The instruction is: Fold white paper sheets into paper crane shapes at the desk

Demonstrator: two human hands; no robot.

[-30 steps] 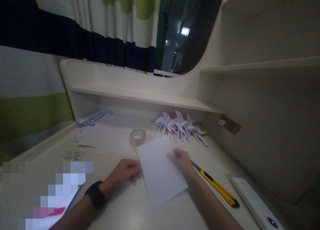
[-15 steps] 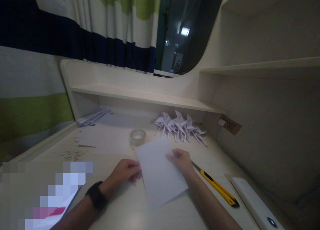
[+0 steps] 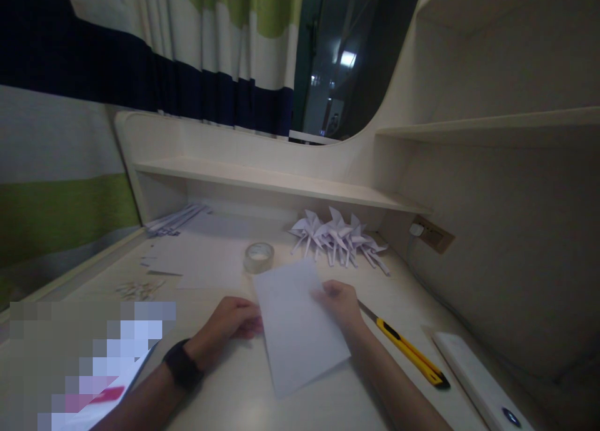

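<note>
A white sheet of paper (image 3: 302, 331) is held tilted just above the desk, between my hands. My right hand (image 3: 341, 301) pinches its right edge, thumb on top and the other fingers mostly hidden. At the left edge is my left hand (image 3: 237, 318), fingers curled and their tips partly hidden behind the sheet. Right of my right hand lies a yellow utility knife (image 3: 412, 353) with its blade out. A roll of clear tape (image 3: 259, 258) sits just beyond the sheet. Several white paper pinwheels (image 3: 335, 234) are grouped at the back.
More white paper (image 3: 210, 250) lies at the back left, beside a bundle of thin paper strips (image 3: 178, 220). Small pale pieces (image 3: 139, 290) are scattered at left. A long white case (image 3: 473, 375) lies at the right. A shelf (image 3: 281, 184) spans the desk's back.
The sheet has shifted and tilted slightly, its near corner now a little lower and further left. My left fingertips have slipped a bit further behind its edge.
</note>
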